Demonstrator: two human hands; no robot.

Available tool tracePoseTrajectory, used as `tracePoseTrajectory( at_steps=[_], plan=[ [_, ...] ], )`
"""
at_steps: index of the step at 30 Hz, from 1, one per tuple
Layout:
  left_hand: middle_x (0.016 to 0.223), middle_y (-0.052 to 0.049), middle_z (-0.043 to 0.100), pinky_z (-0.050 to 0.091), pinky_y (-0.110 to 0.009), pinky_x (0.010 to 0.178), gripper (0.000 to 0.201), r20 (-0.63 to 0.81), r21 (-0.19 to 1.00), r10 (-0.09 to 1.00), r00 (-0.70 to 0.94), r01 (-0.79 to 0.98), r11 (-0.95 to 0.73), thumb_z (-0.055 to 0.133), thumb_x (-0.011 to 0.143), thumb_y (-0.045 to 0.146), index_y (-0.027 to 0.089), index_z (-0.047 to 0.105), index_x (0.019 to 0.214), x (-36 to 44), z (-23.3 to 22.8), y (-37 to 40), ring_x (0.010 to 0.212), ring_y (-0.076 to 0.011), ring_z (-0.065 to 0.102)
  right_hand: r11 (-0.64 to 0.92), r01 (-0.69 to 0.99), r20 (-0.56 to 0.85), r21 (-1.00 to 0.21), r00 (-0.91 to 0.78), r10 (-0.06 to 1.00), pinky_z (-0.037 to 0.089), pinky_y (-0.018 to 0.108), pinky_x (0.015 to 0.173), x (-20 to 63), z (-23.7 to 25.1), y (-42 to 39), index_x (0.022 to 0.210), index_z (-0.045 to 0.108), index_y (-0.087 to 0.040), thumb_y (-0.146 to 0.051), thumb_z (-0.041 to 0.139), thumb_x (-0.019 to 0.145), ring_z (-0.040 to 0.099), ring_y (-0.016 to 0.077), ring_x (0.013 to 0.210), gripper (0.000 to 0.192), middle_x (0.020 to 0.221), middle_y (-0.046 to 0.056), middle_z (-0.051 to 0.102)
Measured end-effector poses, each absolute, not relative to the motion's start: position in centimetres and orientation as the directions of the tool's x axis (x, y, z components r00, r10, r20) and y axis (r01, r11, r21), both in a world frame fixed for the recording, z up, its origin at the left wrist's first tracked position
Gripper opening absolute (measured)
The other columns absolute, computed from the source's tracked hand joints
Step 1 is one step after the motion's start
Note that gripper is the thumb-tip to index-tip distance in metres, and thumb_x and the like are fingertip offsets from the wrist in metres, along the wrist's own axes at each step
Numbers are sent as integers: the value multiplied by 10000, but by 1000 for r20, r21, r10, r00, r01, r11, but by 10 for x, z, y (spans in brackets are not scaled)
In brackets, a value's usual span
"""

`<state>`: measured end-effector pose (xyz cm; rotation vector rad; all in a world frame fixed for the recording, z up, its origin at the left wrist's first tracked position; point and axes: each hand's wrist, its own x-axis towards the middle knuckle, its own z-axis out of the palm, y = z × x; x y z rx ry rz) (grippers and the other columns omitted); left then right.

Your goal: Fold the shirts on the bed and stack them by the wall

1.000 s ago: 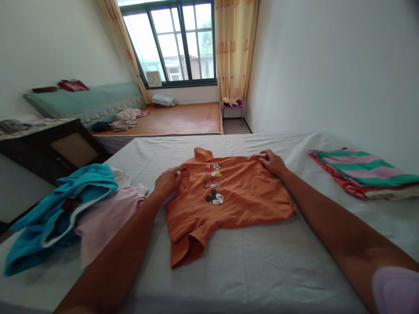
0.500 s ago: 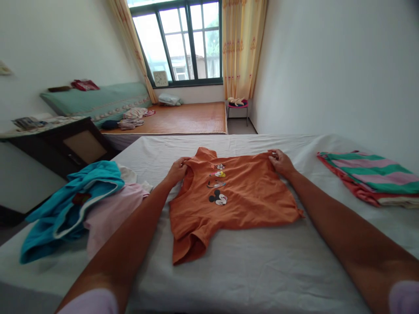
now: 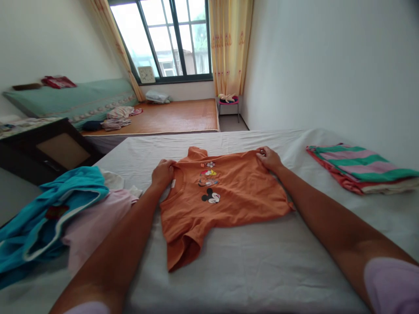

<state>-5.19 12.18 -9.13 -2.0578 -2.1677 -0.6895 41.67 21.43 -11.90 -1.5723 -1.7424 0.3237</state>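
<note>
Orange T-shirt (image 3: 225, 192), printed side up, flat on the white-sheeted bed (image 3: 262, 261). Long axis runs across the view: neckline to the person's left, hem to the right; one sleeve points toward the person, the other away. Left hand (image 3: 163, 172): fingers clamped on the collar edge. Right hand (image 3: 269, 158): fingers pinched on the far hem corner. Heap of blue and pink clothes (image 3: 59, 213) lies left of the shirt; folded striped stack (image 3: 360, 168) well apart at right.
</note>
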Motion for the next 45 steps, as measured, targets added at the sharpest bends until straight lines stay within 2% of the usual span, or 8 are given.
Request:
tracePoseTrajectory(
  at_steps=[6,10,14,18,25,30,37,45],
  plan=[
    [1120,-101,617,481,-361,911,400,348,228,933,-93,974,13,439,845,221,212,698,1150,-53,-85,117,1047,-259,597,278,759,336,-588,-83,938,512,289,771,426,-112,208,1192,574,-222,-251,610,824,675,179,835,371,1014,46,729],
    [1202,-99,611,444,-390,999,403,432,307,889,152,902,-303,459,847,242,200,674,1185,-17,-62,93,1143,-259,549,294,800,372,-523,-96,923,500,294,808,426,-109,205,1204,573,-206,-143,609,787,672,187,844,423,974,43,730],
    [1014,-74,689,494,-288,833,321,97,559,767,634,603,-569,489,923,371,201,706,1087,48,-33,45,942,-195,625,213,773,366,-597,27,930,504,295,803,422,-104,202,1109,599,-179,-193,586,833,657,172,821,277,958,59,713],
    [985,-37,653,455,-252,786,270,-110,535,506,855,480,-695,640,854,434,236,701,1027,89,-22,7,888,-166,600,163,644,140,-748,-87,986,513,271,698,431,-78,186,888,616,-175,-319,688,795,635,158,751,186,843,51,690],
    [1002,-33,590,424,-276,762,230,-171,361,560,811,580,-730,676,780,299,208,609,981,86,-28,-6,893,-190,559,230,667,-179,-709,-486,856,420,228,536,461,-18,67,774,607,-182,-587,641,789,588,135,595,407,684,22,647],
    [940,-24,577,412,-270,741,234,-164,300,552,817,575,-761,534,690,88,202,568,891,90,-26,-8,849,-178,540,325,842,17,-431,-353,936,401,262,597,453,-41,0,808,595,-206,-439,675,771,592,159,657,249,740,23,671],
    [922,-22,608,433,-272,766,355,-204,314,525,826,563,-764,475,633,16,217,611,891,90,-19,-20,863,-184,567,117,502,-52,-857,-310,949,481,277,635,477,-63,-5,1019,547,-202,-370,609,762,637,165,688,314,793,23,680],
    [1158,-40,617,446,-264,900,324,-188,476,626,757,627,-616,663,817,361,286,656,1133,12,7,-53,1048,-211,593,404,639,42,-655,-503,863,516,358,830,499,-46,-22,1038,695,-254,-440,679,789,638,237,965,311,1043,74,692]
  ],
)
